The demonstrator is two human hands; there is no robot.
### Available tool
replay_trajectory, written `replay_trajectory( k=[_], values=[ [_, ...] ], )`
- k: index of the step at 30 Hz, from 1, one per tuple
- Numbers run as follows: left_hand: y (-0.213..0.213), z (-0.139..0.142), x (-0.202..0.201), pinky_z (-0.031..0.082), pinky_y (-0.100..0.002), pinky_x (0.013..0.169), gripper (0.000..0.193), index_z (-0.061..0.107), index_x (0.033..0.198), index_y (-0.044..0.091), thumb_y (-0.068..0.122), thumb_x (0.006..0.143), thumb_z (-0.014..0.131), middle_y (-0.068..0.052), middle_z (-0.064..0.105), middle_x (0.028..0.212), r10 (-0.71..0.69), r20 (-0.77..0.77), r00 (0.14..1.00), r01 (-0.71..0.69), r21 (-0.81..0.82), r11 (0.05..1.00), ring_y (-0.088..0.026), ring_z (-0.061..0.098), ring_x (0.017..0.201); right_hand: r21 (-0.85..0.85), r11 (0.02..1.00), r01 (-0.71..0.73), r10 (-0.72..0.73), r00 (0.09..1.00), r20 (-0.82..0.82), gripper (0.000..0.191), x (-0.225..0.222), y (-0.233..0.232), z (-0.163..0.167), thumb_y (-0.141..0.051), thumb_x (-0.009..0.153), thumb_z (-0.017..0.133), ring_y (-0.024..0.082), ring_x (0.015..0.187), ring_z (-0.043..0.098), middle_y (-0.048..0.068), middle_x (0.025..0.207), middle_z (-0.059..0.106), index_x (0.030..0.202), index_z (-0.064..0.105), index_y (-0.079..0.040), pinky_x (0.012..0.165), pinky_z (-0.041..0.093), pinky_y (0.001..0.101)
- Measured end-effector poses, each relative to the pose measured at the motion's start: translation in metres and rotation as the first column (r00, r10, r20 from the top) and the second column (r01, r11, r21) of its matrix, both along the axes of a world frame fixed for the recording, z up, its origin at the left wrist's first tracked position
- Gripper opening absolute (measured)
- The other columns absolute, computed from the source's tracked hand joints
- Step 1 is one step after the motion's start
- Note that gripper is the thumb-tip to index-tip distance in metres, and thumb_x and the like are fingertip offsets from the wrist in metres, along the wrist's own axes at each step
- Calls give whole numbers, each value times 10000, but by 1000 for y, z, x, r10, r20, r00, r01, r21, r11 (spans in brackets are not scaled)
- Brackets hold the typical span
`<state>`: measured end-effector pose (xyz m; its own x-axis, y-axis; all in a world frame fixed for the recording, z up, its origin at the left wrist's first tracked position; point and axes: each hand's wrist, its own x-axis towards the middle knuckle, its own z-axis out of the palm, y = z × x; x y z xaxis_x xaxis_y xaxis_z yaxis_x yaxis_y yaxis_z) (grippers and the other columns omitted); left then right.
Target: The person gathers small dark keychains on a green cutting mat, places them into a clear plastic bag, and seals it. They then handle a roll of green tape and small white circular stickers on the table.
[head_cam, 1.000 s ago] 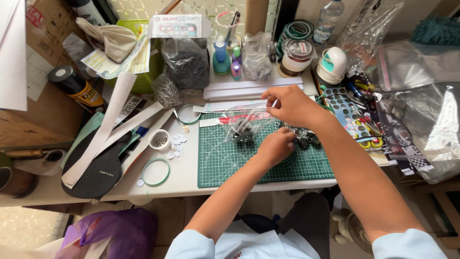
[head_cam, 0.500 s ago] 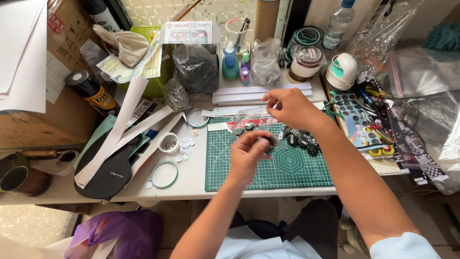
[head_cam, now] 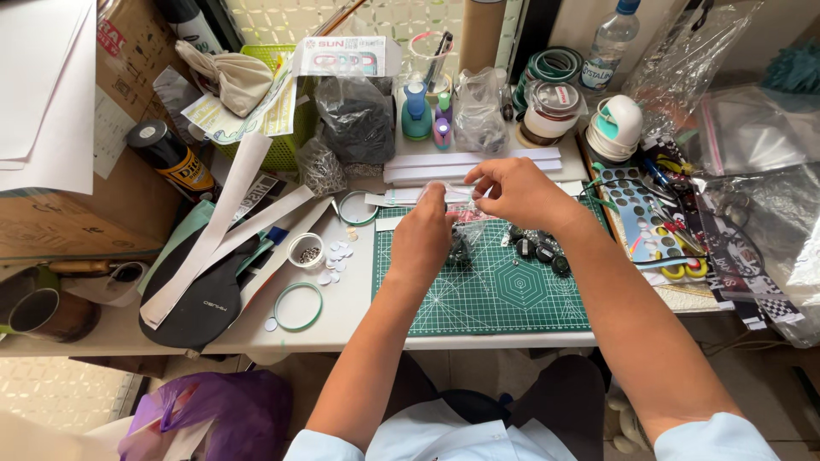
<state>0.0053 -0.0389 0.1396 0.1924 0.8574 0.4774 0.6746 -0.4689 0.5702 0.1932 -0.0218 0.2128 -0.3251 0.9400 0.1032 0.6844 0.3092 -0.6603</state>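
Clear plastic bag [head_cam: 461, 213] pinched between both hands above the green cutting mat [head_cam: 512, 299]. Left hand [head_cam: 424, 235], half a second ago lower on the mat, now grips the bag's left edge; right hand [head_cam: 512, 192] holds its top. Black beads [head_cam: 538, 248] lie just below the right hand.

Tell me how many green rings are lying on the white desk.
2: one green ring near the front edge by the black paddle, another left of the left hand. Clutter may hide more.
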Motion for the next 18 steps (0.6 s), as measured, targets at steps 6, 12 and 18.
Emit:
replay_trajectory(
  k=[6,12,18],
  values=[
    [-1,3,-13,556,-466,630,178,603,880,27,160,925,711,-124,691,979,-40,-192,981,66,131,989,-354,700,796,7,998,68,-68,997,-43,309,5,0,-3,-100,842,727,165,707,710,90,870,786,1147,733,-50,655,573,320],
    [-43,-32,51,562,-446,673,241,648,1023,59,188,849,755,-103,668,934,-393,-123,911,406,101,908,-304,681,845,126,987,101,-91,992,-85,267,6,-4,-9,-106,851,727,139,732,730,90,853,775,1103,736,-19,680,581,300],
    [15,-76,108,485,-523,945,670,561,1315,32,288,754,821,-209,554,1338,-390,-288,875,327,-244,913,-424,523,1250,80,991,104,-91,983,-158,251,5,-9,-19,-81,830,733,111,765,733,60,865,776,1069,734,-5,697,590,285]
  ],
)
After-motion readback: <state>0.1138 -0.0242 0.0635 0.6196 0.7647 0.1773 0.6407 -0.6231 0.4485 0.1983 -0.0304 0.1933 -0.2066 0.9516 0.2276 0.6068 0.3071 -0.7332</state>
